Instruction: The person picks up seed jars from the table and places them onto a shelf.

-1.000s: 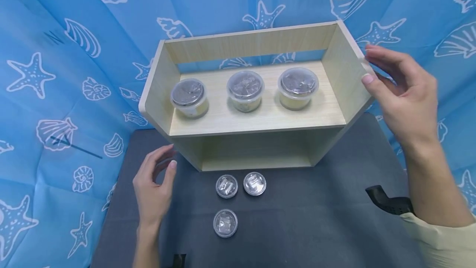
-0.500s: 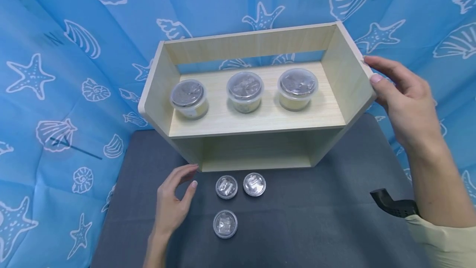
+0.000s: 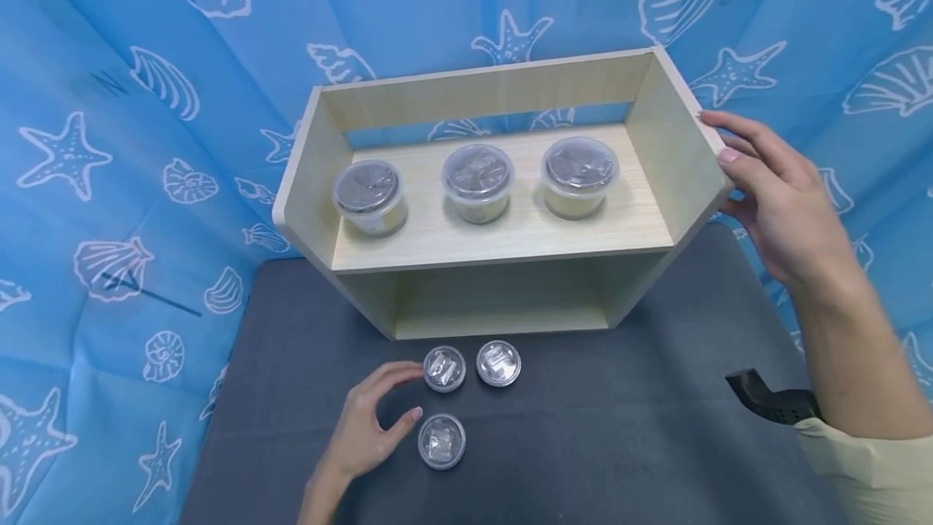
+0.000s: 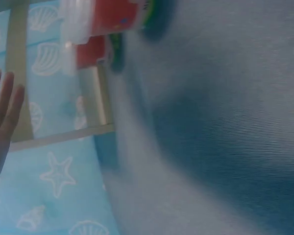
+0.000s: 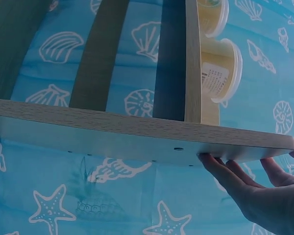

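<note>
My left hand, fingers apart, is over the dark table, its fingertips right at the rim of a small clear-lidded tub. Its thumb is near the front tub; a third tub stands to the right. In the left wrist view the hand shows at the left, beside red-labelled tubs. My right hand touches the right side panel of a pale wooden two-tier shelf. In the right wrist view its fingers lie along the panel's outer face.
On the upper tier stand three larger lidded tubs, left, middle and right. A blue seashell-print curtain hangs behind and beside the dark table. A black strap end sticks out at the right wrist.
My left hand has moved right and toward me, from beside the shelf's left side to the small tubs. The right hand has shifted slightly left along the panel. The tubs have stayed put.
</note>
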